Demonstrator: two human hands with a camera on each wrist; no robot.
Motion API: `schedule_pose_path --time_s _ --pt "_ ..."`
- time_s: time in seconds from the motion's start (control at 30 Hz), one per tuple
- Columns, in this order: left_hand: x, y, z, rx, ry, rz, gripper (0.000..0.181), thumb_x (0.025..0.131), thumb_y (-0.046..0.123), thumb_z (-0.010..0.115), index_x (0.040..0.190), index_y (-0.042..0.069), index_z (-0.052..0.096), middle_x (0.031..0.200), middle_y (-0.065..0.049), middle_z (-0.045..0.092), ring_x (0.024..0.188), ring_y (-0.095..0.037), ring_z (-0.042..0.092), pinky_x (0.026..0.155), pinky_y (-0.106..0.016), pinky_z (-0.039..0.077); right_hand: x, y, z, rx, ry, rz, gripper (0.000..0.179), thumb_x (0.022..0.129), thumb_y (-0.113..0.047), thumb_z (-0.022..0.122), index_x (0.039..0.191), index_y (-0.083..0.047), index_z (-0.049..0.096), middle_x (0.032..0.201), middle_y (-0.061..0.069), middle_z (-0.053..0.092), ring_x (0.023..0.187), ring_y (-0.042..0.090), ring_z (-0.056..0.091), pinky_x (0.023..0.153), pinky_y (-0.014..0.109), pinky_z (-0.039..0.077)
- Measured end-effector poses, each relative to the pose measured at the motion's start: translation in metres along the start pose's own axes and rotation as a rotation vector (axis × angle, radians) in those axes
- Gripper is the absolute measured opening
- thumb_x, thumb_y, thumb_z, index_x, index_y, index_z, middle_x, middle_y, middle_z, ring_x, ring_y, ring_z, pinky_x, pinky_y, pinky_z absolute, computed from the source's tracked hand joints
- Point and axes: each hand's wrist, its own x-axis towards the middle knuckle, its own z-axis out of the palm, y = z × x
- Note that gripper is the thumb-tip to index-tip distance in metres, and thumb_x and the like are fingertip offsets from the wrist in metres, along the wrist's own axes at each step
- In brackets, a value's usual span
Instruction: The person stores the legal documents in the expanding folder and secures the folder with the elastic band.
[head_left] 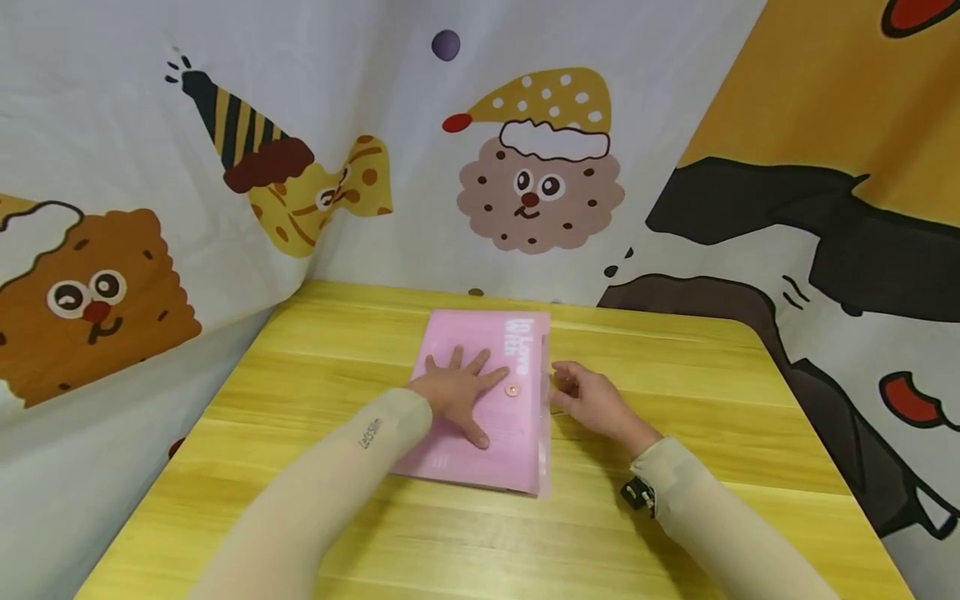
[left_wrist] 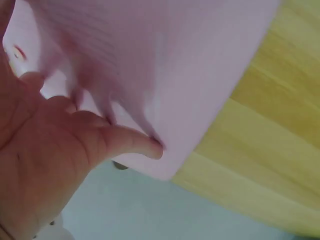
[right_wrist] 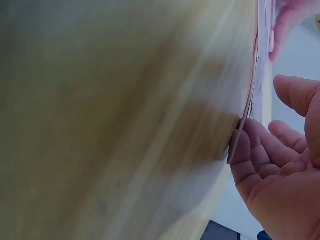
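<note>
A pink snap-button document folder (head_left: 480,463) with white lettering lies on the table. Its round button (head_left: 512,390) is near the right side. My left hand (head_left: 453,393) rests flat on the folder with fingers spread; in the left wrist view its fingertips touch the pink cover (left_wrist: 200,75). At the folder's right edge is my right hand (head_left: 596,403), palm turned inward and fingers bent. Seen from the right wrist, the fingertips of that hand (right_wrist: 285,170) touch the thin see-through edge (right_wrist: 237,142) of the folder, and the thumb stands apart from it.
The yellow wood-grain table (head_left: 675,383) extends around the folder on every side. Behind it hangs a white cloth (head_left: 420,242) printed with cartoon biscuits. A small black device (head_left: 637,493) sits at my right wrist.
</note>
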Motion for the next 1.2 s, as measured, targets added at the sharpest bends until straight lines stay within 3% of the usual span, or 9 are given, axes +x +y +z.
schedule_pose_path --time_s 0.13,0.27,0.37,0.53,0.93,1.2 --pt "0.007 0.003 -0.002 -0.045 -0.059 -0.052 0.134 0.068 0.069 0.090 0.171 0.046 0.008 0.182 -0.001 -0.008 0.164 -0.049 -0.008 0.119 -0.087 0.005 0.000 0.001 0.002 -0.030 0.007 0.011 0.055 0.100 -0.020 0.074 0.150 -0.003 0.058 0.130 0.019 0.074 0.115 0.034 0.073 0.100 0.053 0.059" --pt "0.009 0.008 -0.004 -0.053 -0.073 -0.083 0.133 0.068 0.068 0.091 0.170 0.048 0.009 0.182 0.001 -0.008 0.165 -0.047 -0.008 0.120 -0.086 0.004 0.002 -0.003 0.000 -0.123 -0.046 -0.030 0.063 0.100 -0.029 0.076 0.156 -0.009 0.055 0.137 0.022 0.070 0.117 0.036 0.070 0.100 0.055 0.059" --pt "0.009 0.012 -0.005 -0.052 -0.068 -0.081 0.131 0.068 0.068 0.091 0.170 0.048 0.011 0.182 0.001 -0.006 0.165 -0.048 -0.006 0.120 -0.086 0.006 0.003 -0.006 -0.002 -0.228 -0.103 -0.067 0.066 0.100 -0.038 0.075 0.157 -0.011 0.055 0.144 0.028 0.062 0.124 0.042 0.065 0.103 0.059 0.056" --pt "0.010 0.015 -0.003 -0.060 -0.062 -0.058 0.130 0.068 0.068 0.092 0.170 0.047 0.014 0.182 -0.001 -0.003 0.165 -0.050 -0.005 0.119 -0.086 0.008 0.003 -0.014 -0.003 -0.344 -0.168 -0.040 0.063 0.099 -0.043 0.075 0.152 -0.011 0.061 0.145 0.030 0.059 0.122 0.043 0.062 0.103 0.057 0.055" --pt "0.008 0.011 -0.005 -0.090 -0.066 -0.108 0.133 0.065 0.069 0.092 0.170 0.047 0.015 0.182 -0.001 -0.005 0.164 -0.051 -0.007 0.116 -0.089 0.007 0.015 -0.034 0.000 -0.369 -0.216 0.029 0.064 0.098 -0.039 0.078 0.153 -0.012 0.060 0.149 0.027 0.057 0.129 0.043 0.060 0.106 0.059 0.054" --pt "0.004 0.012 0.001 -0.107 -0.016 -0.106 0.132 0.064 0.067 0.094 0.170 0.045 0.018 0.182 -0.002 -0.002 0.164 -0.051 -0.007 0.117 -0.088 0.006 0.016 -0.039 0.001 -0.374 -0.230 0.098 0.065 0.098 -0.041 0.077 0.155 -0.016 0.058 0.155 0.026 0.052 0.132 0.042 0.059 0.107 0.060 0.054"
